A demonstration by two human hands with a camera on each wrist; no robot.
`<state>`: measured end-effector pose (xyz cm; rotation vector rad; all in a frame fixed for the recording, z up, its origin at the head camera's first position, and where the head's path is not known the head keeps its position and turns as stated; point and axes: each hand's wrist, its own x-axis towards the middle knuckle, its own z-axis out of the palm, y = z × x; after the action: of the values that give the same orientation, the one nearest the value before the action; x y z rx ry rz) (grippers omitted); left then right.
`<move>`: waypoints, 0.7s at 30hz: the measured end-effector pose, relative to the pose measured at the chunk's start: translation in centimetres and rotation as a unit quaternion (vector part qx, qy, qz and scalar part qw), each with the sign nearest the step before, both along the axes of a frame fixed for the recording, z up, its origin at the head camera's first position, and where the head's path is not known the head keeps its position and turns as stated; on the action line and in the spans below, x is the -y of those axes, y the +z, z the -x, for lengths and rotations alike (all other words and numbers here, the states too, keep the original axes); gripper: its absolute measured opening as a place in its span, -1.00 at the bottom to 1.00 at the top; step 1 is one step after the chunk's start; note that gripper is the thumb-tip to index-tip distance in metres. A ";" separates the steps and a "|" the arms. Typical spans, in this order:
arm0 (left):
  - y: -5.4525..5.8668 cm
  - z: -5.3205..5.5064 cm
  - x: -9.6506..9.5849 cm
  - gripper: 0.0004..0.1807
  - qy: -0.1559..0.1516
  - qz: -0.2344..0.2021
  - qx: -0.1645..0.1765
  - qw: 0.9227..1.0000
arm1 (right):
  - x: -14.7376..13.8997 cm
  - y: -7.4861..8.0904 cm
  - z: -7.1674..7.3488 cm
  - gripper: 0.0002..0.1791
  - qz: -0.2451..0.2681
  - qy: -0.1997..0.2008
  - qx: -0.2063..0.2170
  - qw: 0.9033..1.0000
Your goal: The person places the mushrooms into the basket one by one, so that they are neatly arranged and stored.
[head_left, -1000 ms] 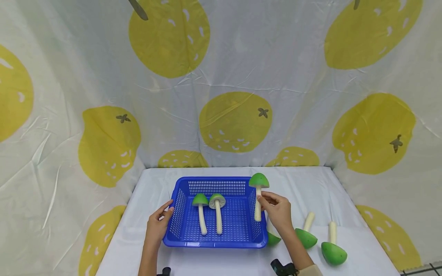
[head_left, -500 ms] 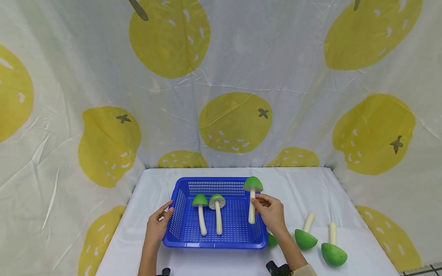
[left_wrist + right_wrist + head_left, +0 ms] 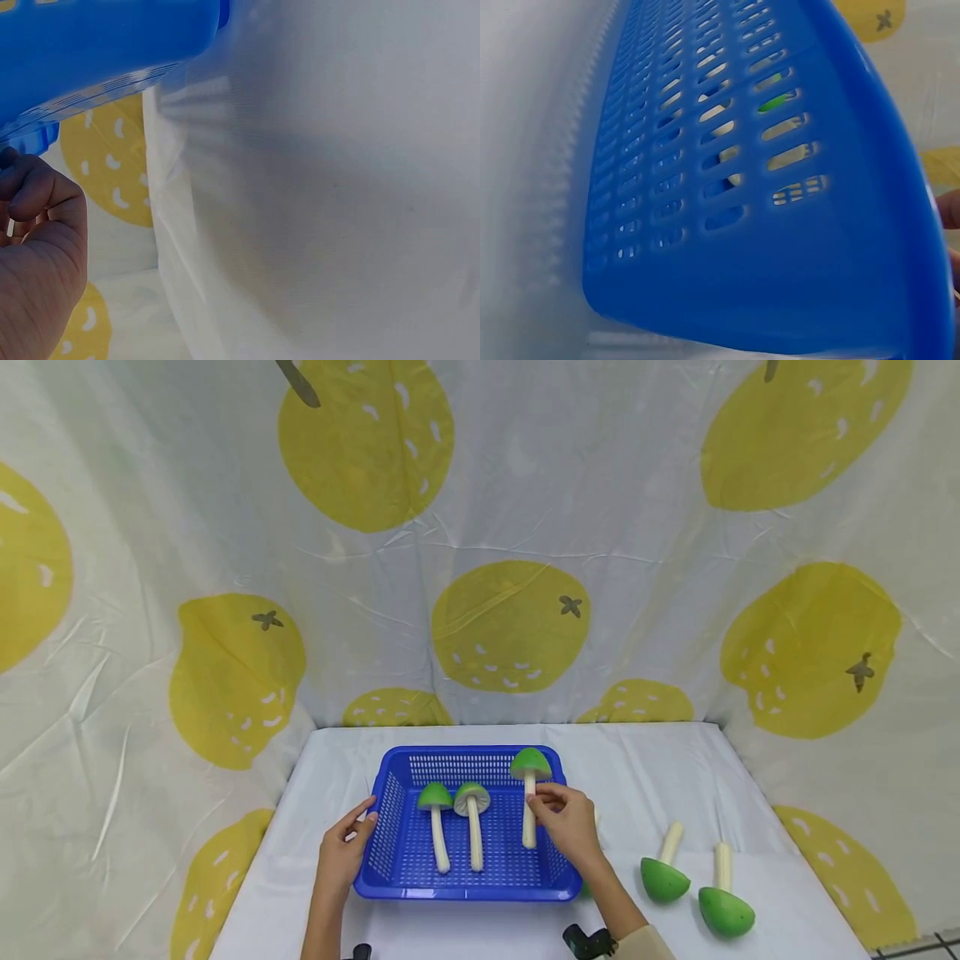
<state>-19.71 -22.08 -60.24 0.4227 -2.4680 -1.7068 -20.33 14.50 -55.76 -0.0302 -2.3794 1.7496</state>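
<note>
My right hand (image 3: 572,822) pinches a green-capped toy mushroom (image 3: 530,814) by its white stem, cap up, over the right part of the blue plastic basket (image 3: 465,894). Two similar mushrooms lie side by side in the basket, a left one (image 3: 439,839) and a right one (image 3: 475,839). On the basket's left rim, the thumb and fingers of my left hand (image 3: 343,856) hold the edge; the left wrist view shows that hand (image 3: 41,240) with bent fingers by the basket (image 3: 112,45). In the right wrist view, the basket wall (image 3: 780,277) hides most of the held mushroom.
Right of the basket, two more mushrooms lie caps toward me on the white tablecloth (image 3: 450,931): one nearer (image 3: 664,878), one farther right (image 3: 726,912). Another mushroom (image 3: 587,891) is mostly hidden behind my right hand and arm. A lemon-print curtain (image 3: 510,627) encloses the table.
My right hand has carried its mushroom leftward and slightly down, from the basket's right rim to over its inside. The left hand and the basket have stayed in place.
</note>
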 end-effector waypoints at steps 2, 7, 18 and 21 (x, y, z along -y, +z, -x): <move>0.0 0.0 0.0 -0.55 0.001 0.002 -0.003 1.000 | 0.1 -0.1 0.1 -0.80 -0.003 0.002 -0.002 1.000; 0.0 0.0 0.1 -0.57 0.003 0.005 -0.011 1.000 | 0.5 -0.2 0.4 -0.82 -0.009 0.005 -0.005 1.000; -0.1 0.0 0.0 -0.55 -0.001 0.007 -0.001 1.000 | 2.0 -0.7 0.7 -0.79 -0.046 0.045 0.012 0.998; -0.1 0.0 -0.1 -0.56 -0.001 0.005 0.000 1.000 | 2.2 -0.9 0.8 -0.78 -0.051 0.053 0.023 0.997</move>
<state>-19.70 -22.02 -60.31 0.4207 -2.4778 -1.6933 -21.10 12.28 -56.70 0.0728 -2.5443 1.6861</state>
